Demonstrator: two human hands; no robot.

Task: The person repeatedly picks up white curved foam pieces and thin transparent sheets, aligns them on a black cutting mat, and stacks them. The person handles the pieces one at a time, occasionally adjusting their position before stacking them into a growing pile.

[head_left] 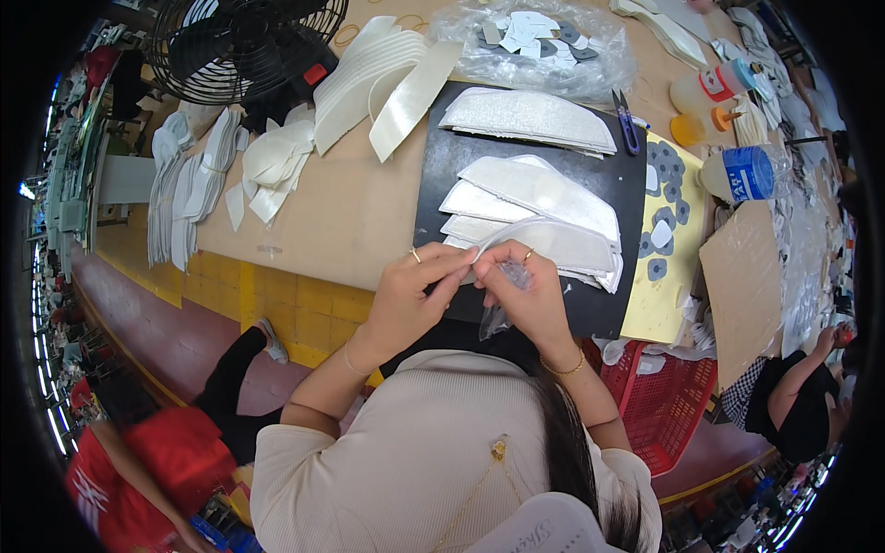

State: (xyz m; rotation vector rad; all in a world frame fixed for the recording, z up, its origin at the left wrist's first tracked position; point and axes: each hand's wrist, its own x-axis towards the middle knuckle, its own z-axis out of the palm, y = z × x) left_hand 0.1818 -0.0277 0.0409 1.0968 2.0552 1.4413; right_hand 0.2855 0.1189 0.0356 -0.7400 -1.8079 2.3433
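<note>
My left hand [426,288] and my right hand [524,284] meet at the near edge of the black mat [442,120]. Between their pinched fingertips is the narrow end of a white curved fabric piece [558,241]. Its wide part rests over a fanned stack of similar white pieces [489,201]. Farther back on the mat lies another stack of white curved pieces [525,118]. Crumpled clear plastic [495,321] shows beneath my right hand. The exact grip of the fingertips is partly hidden.
Purple-handled thread snips [627,124] lie at the mat's far right corner. Bottles [737,173] stand to the right, beside a yellow board [656,300] bearing grey pieces. A black fan [247,46] stands far left. A red basket [659,405] sits low on the right. People are nearby.
</note>
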